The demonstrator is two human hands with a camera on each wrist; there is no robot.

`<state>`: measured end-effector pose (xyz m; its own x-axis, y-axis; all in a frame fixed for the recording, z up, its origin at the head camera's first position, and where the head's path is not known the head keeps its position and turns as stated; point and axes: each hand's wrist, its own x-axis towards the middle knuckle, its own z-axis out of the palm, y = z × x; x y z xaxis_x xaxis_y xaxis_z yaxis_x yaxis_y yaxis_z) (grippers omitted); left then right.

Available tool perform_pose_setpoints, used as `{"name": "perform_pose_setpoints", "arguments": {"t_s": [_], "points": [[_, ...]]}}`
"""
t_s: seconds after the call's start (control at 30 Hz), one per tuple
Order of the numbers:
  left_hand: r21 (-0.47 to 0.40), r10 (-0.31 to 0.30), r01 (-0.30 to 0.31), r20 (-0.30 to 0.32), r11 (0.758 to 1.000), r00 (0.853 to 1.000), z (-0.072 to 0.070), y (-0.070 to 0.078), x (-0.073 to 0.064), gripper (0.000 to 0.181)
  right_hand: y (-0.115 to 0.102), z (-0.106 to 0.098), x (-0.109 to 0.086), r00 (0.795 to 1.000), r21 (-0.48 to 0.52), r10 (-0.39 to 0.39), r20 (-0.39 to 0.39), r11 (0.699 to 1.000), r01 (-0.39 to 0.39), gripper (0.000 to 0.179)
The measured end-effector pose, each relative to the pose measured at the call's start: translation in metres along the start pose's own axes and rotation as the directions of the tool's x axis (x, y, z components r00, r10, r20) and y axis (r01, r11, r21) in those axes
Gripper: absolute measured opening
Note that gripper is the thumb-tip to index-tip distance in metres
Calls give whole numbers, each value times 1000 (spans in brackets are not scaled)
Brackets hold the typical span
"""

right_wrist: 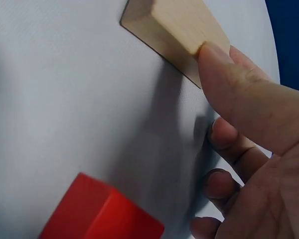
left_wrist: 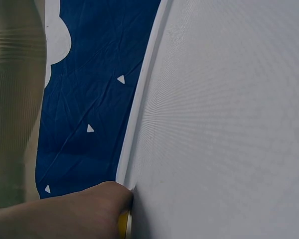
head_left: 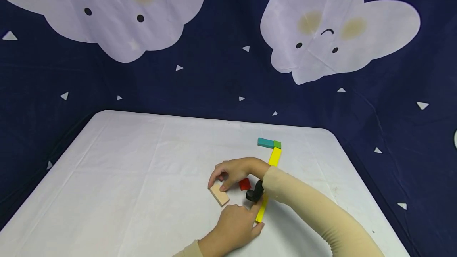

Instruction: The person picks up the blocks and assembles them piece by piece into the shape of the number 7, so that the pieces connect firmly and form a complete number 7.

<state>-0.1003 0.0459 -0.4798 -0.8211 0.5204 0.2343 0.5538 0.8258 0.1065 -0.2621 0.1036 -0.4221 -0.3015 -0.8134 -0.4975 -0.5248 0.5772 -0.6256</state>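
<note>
My right hand (head_left: 235,171) pinches a plain wooden block (head_left: 219,194) between thumb and fingers; the block (right_wrist: 184,30) lies low over the white cloth in the right wrist view. A red block (head_left: 244,184) sits between that hand and the yellow row. My left hand (head_left: 235,225) has thumb and index finger at either side of the near end of a yellow block (head_left: 262,213). More yellow (head_left: 275,156) shows in line farther off, the middle hidden under the right forearm. In the left wrist view, a sliver of yellow (left_wrist: 122,225) shows beside the hand.
At the far end of the yellow row, a teal block (head_left: 265,142) and a small green block (head_left: 277,144) lie end to end. A white-covered table (head_left: 125,177) bears everything. Behind it hangs a dark blue curtain (head_left: 214,82) with clouds. The right forearm crosses over the yellow row.
</note>
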Motion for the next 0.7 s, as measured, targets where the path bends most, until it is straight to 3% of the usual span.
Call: {"name": "perform_pose_setpoints", "arguments": {"t_s": [0.2,0.43,0.7], "points": [[-16,-15,16,37,1000,999,-2,1,0,54,9,-4,-5,996,-26,51,-76,998,-53,29],[-39,-31,35,83,999,996,-3,2,-1,56,20,-7,-10,969,-17,131,-211,990,-137,24],[-45,-35,40,92,998,995,-7,1,0,51,22,-8,-11,992,-5,-1,-127,1000,1,48]]}}
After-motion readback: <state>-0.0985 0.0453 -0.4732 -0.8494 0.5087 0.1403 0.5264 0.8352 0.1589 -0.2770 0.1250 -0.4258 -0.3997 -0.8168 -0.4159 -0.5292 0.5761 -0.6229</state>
